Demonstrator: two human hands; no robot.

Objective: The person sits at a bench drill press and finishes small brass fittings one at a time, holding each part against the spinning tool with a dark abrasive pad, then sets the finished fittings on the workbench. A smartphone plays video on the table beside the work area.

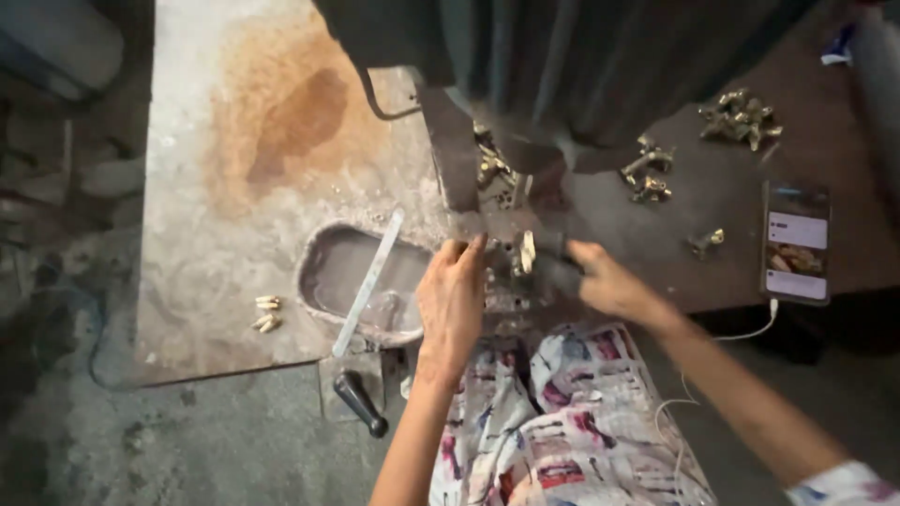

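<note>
Hands meet under the press: left hand point(453, 302) curled, fingertips steadying the brass fitting point(527, 251) in the fixture, right hand point(607, 281) closed around a dark part beside it—seating, I'd judge, needing fingers clear.

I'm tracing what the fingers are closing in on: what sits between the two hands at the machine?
In the head view, a small brass piece stands on the dark fixture between the left hand and right hand.

Single head-worn view, steeply downward, close above workbench point(234, 187).
</note>
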